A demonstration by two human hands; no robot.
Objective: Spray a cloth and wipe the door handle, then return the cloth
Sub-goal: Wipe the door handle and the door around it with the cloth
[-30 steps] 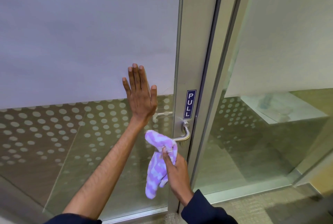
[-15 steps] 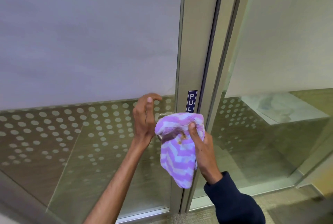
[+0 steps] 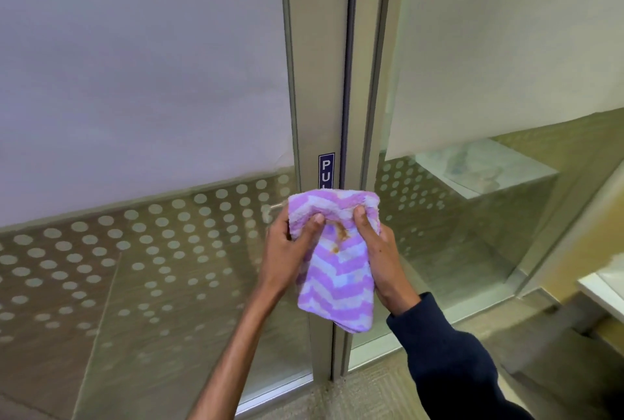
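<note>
Since half a second ago your left hand (image 3: pixel 287 251) has joined your right hand (image 3: pixel 378 251) on the cloth (image 3: pixel 337 274); both grip it, likely bunched over the hidden door handle beneath the PULL sign (image 3: pixel 326 170) to rub it.

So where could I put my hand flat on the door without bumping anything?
The big frosted glass panel, left of the grey metal door frame and above the dotted band, is bare. It is crowded by the blue PULL sign: the left hand and right hand both grip the purple-and-white zigzag cloth there.
</note>
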